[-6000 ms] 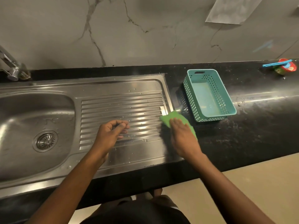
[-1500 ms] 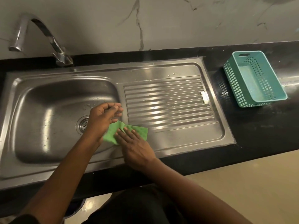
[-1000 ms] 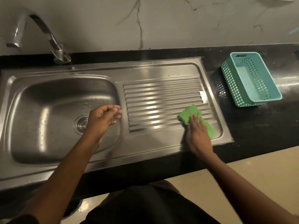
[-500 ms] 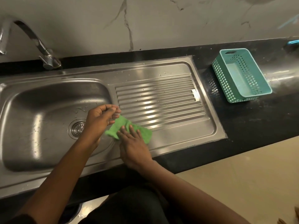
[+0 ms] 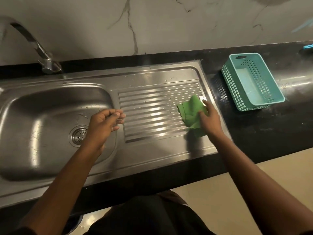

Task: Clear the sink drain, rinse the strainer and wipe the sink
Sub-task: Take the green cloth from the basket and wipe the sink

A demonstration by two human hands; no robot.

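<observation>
The left hand (image 5: 103, 123) is held above the right edge of the sink (image 5: 33, 133), its fingers curled loosely inward with nothing seen in them; the strainer (image 5: 79, 135) is seated in the drain just to its left. The right hand (image 5: 210, 120) is pressed on a green cloth (image 5: 191, 112) — bunched under the fingers — at the right end of the ribbed draining board (image 5: 152, 112). Beyond that hand, a teal basket (image 5: 252, 82) is set on the black counter (image 5: 264, 133) — apart from the cloth. Farthest left, the tap (image 5: 33, 44) is seen.
</observation>
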